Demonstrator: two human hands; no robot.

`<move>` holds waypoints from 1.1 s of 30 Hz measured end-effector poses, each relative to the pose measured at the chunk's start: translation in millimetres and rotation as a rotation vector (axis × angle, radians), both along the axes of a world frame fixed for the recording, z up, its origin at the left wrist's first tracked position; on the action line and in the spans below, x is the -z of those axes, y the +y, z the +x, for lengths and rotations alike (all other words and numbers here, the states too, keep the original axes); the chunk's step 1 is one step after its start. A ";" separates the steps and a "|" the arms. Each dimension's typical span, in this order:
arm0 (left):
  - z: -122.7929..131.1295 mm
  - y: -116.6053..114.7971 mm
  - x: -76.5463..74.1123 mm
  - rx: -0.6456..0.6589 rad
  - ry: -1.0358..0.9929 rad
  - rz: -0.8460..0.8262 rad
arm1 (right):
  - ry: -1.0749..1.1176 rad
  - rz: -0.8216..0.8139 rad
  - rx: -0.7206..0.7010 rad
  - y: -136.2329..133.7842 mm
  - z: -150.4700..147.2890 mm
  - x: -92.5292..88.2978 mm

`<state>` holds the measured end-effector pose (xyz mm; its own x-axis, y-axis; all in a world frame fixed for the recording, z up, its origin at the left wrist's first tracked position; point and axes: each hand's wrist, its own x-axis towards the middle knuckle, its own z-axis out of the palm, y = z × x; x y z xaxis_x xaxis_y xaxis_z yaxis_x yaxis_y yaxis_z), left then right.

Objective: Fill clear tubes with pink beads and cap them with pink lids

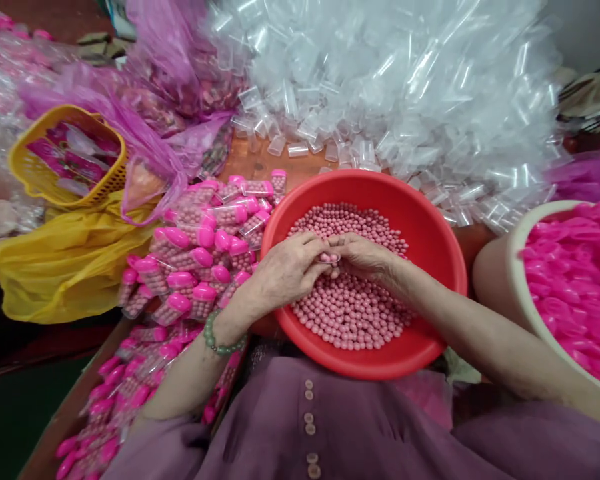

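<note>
Two hands meet over the red basin (pixel 433 267) of pink beads (pixel 350 310); left hand (pixel 285 270) and right hand (pixel 363 257) fingers pinch one small clear tube (pixel 330 257) low above the beads, so spills land back in the basin.

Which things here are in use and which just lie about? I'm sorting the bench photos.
In use: left hand and right hand together on a small clear tube; pink beads; red basin.

Lying about: yellow basket; yellow bag; pink bags.
</note>
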<state>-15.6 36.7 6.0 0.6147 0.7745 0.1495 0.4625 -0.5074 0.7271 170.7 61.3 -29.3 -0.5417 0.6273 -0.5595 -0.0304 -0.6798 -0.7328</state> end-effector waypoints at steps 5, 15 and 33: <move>-0.1 2.1 -9.5 -0.068 -0.299 -0.111 | -0.072 0.169 -0.063 4.3 5.1 -12.3; 2.6 -6.5 -7.7 -0.129 -0.496 -0.446 | -0.236 0.666 -0.081 12.3 22.0 -49.0; 9.1 -0.1 -2.8 -0.186 -0.324 -0.393 | -0.152 0.696 -0.092 8.7 13.5 -61.9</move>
